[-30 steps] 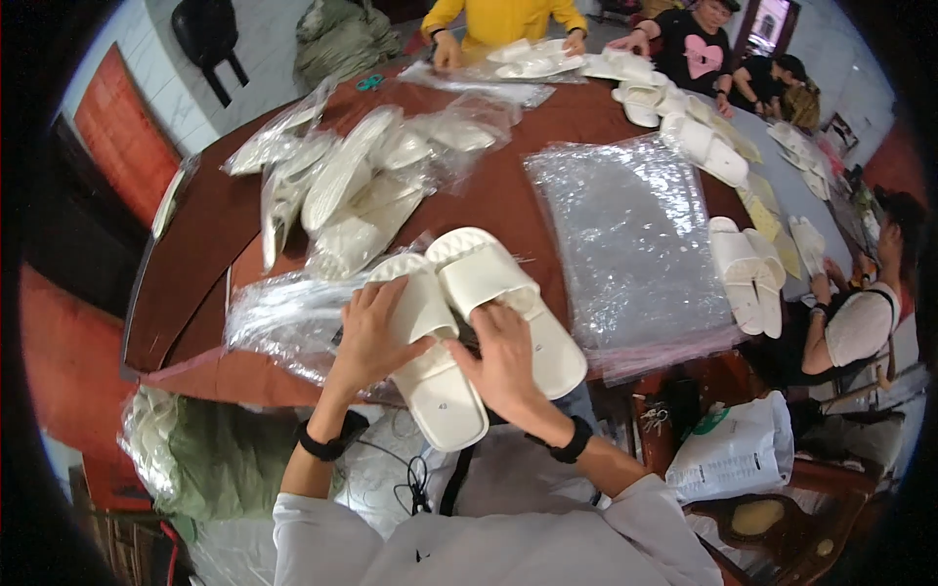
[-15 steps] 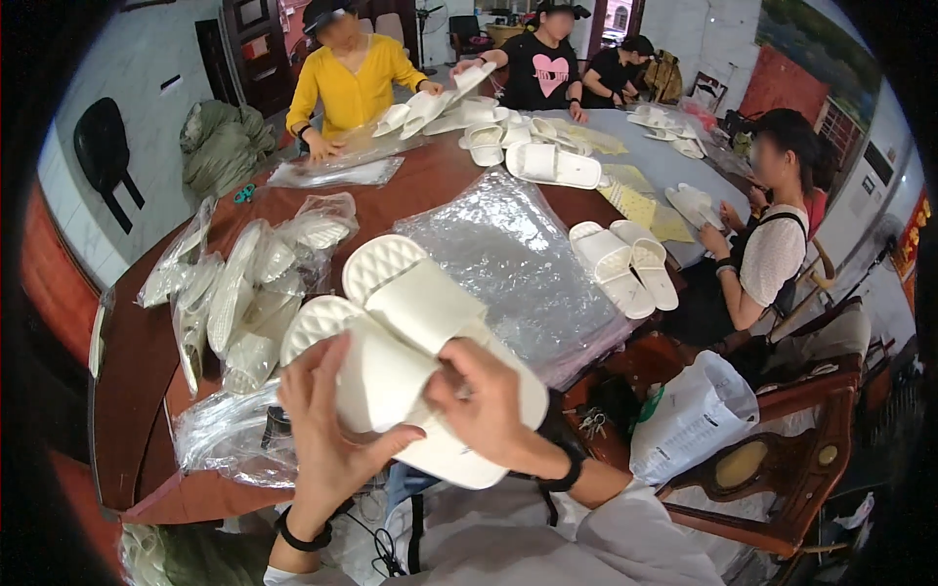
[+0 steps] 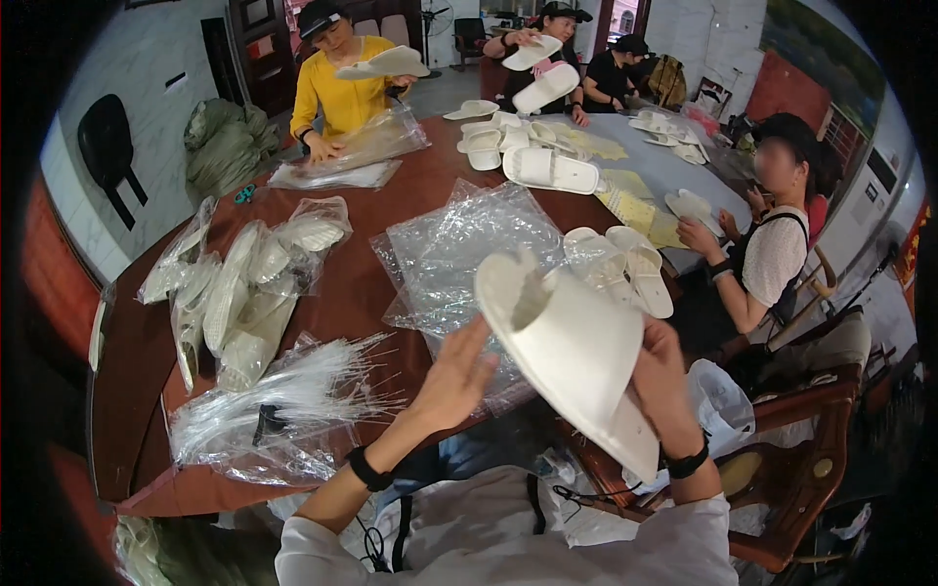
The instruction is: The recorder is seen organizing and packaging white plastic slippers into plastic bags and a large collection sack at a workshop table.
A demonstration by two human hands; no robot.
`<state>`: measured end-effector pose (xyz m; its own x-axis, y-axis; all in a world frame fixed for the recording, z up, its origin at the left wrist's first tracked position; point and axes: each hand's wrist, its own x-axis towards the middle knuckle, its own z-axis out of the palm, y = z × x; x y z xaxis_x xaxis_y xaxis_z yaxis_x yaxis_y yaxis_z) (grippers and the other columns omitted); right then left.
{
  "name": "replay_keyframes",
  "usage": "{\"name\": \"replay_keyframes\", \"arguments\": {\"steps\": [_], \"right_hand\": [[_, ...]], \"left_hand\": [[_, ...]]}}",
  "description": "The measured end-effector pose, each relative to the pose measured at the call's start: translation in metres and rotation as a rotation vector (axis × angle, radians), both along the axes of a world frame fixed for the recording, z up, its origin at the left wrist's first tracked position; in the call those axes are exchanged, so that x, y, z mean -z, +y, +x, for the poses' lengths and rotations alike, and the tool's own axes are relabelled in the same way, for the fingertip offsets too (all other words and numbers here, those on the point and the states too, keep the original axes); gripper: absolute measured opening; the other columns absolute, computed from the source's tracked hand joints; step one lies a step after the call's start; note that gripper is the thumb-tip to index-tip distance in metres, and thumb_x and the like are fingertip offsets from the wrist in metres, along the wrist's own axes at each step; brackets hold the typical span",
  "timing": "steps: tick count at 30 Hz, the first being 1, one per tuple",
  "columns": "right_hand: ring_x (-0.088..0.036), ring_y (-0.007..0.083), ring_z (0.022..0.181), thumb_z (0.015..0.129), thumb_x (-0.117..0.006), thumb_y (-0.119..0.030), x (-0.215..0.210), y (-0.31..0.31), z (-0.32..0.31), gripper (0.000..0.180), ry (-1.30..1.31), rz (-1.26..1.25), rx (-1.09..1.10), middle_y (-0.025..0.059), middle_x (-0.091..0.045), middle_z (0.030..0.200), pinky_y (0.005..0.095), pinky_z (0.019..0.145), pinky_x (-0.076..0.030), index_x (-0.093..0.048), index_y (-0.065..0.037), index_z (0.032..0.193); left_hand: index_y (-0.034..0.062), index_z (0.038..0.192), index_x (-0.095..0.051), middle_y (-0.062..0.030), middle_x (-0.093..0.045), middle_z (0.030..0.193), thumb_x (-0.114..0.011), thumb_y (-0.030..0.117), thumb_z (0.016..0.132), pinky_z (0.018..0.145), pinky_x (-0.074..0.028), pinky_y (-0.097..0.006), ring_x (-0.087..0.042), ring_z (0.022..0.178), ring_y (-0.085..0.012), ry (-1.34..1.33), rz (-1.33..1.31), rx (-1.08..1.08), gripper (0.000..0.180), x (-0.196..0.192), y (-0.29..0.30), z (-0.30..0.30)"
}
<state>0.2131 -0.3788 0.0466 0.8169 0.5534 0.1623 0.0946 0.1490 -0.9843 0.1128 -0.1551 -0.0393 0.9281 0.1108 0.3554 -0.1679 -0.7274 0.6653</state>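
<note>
Head view: one round worktop (image 3: 347, 303), covered in reddish brown, with a grey surface (image 3: 635, 146) at its far right.

One co-worker in a yellow top (image 3: 337, 98), beyond the far edge, who held a white slipper (image 3: 381, 64) aloft, the other hand resting on clear plastic bags.

One cluster of bagged slippers (image 3: 249, 293), clear-wrapped, overlapping, toward the left edge.

One stack of flat clear plastic bags (image 3: 459, 239), skewed, running from mid-worktop toward the near edge.

One heap of white slippers (image 3: 547, 164), unwrapped, near the far edge.

One bundle of clear plastic (image 3: 225, 435), frayed into thin strands at one end, by the near left edge.

One pair of white slippers (image 3: 640, 269), side by side at the right edge, partly hidden by the held slipper.

One white open-toed slipper (image 3: 586, 327), tilted, raised in front of the near right edge; whether another lay behind it could not be told.

One right hand (image 3: 666, 381), fingers partly hidden, gripping that slipper's right side.

One left hand (image 3: 452, 381), fingers extended and grasping nothing visible, just beside the slipper's sole; contact could not be told.

One pair of teal scissors (image 3: 245, 194), near the far left edge.
</note>
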Motion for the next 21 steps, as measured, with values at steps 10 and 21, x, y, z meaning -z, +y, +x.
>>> {"name": "replay_keyframes", "arguments": {"steps": [10,21], "right_hand": [[-0.05,0.0167,0.056,0.079,-0.06,-0.025,0.017,0.021,0.219,0.027,-0.657,-0.481,0.528,0.008,-0.055,0.061,0.0292,0.055,-0.04,-0.058,0.002,0.075],[-0.062,0.0339,0.076,0.07,-0.058,-0.029,0.049,0.096,0.309,0.025,-0.534,-0.888,0.762,0.0168,-0.064,0.079,0.0413,0.066,-0.047,-0.066,-0.006,0.075]], "left_hand": [[0.0091,0.12,-0.049,-0.02,-0.041,0.127,-0.044,0.044,0.088,0.099,-0.026,-0.046,-0.032,0.12,-0.0387,0.311,0.557,0.091,0.048,0.004,0.013,0.001],[0.0098,0.128,-0.039,-0.0251,-0.035,0.13,-0.049,0.051,0.082,0.1,-0.025,-0.047,-0.03,0.121,-0.0404,0.313,0.474,0.015,0.063,0.022,0.032,0.002]]}}
